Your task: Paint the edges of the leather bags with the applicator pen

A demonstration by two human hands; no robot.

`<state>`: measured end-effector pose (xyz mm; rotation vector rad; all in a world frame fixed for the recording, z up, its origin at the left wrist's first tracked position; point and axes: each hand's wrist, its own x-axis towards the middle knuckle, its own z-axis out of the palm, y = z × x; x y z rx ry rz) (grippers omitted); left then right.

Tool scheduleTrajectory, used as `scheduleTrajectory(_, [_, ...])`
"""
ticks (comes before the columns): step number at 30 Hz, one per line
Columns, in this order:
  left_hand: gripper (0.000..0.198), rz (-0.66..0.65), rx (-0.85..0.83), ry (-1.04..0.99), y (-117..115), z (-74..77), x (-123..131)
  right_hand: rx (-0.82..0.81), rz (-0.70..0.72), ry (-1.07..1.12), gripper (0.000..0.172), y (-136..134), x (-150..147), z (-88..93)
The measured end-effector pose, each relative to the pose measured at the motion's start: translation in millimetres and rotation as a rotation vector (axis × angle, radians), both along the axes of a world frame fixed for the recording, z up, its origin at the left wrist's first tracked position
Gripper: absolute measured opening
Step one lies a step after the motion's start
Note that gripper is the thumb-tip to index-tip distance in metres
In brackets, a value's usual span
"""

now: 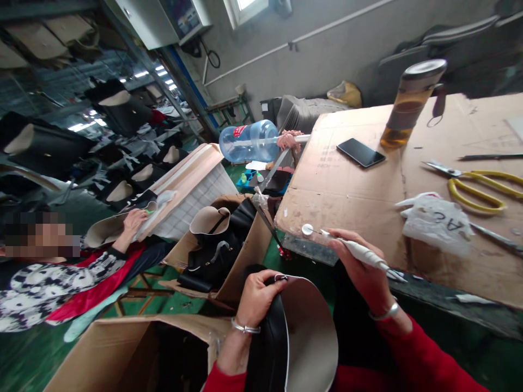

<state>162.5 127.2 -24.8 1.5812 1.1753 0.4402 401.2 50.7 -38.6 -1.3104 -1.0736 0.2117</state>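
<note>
My left hand [258, 296] is closed on the rim of a black bag with a pale grey lining [304, 332] that stands in my lap, the thumb by a small metal ring on its edge. My right hand [362, 261] grips a white pen-shaped tool [355, 249] with a round white disc at its tip, held just above the bag and against the near corner of the cardboard-covered table [351, 190].
On the table lie a black phone [360, 152], an amber drink bottle [411, 103], yellow-handled scissors [478, 188] and a white plastic bag [435, 220]. Open cartons [235, 256] with black bags stand in front. A seated person [73, 267] works at left. A water jug [249, 141] lies beyond.
</note>
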Motion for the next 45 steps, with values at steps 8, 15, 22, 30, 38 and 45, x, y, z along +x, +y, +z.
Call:
scheduleTrajectory(8, [0.024,0.036,-0.143,-0.078,11,-5.3,12,-0.038,-0.008,-0.243,0.012,4,17,-2.8])
scheduleTrajectory(15, [0.024,0.044,-0.237,-0.168,9,-4.2,28,-0.089,0.031,-0.345,0.016,13,23,-10.4])
scheduleTrajectory(22, [0.024,0.03,-0.228,-0.173,11,-4.0,30,-0.153,0.089,-0.345,0.02,18,26,-13.1])
scheduleTrajectory(30, [0.027,0.02,-0.102,-0.073,9,-0.8,29,-0.187,-0.03,0.104,0.031,26,28,-7.6])
scheduleTrajectory(38, [0.022,-0.002,-0.006,-0.047,3,4.3,27,-0.171,0.151,0.526,0.036,16,15,1.6])
scheduleTrajectory(45, [0.021,-0.036,0.022,-0.041,1,3.8,22,-0.275,0.44,0.579,0.036,8,-19,-0.9])
